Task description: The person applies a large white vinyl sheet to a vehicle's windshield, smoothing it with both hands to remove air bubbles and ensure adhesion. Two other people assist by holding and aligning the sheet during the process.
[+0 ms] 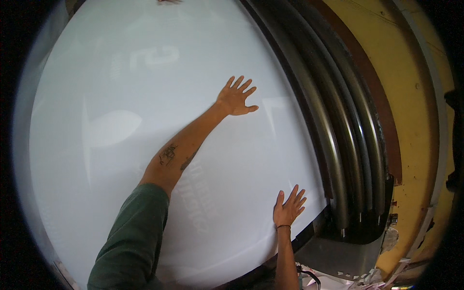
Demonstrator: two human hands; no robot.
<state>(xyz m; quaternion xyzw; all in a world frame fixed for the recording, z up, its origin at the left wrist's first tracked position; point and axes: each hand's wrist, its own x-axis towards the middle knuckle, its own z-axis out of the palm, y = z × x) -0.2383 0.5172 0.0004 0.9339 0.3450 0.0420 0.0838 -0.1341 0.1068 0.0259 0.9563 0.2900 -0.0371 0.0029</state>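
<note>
A wide white sheet [159, 87], with faint pale shapes and lettering showing on it, spreads under both of my hands. My left hand [235, 99] lies on it palm down with the fingers spread, its arm stretched far forward out of a green sleeve. Nearer to me on the right, my right hand [289, 208] is also flat on the sheet, fingers apart, close to the sheet's right edge. Neither hand holds anything. Whether something lies beneath the sheet cannot be seen.
Beyond the sheet's right edge run several long dark metal rollers [333, 140], side by side. A grey end panel [338, 253] sits at their near end. Farther right is a yellow surface [411, 96]. Part of another person's hand [169, 2] shows at the far edge.
</note>
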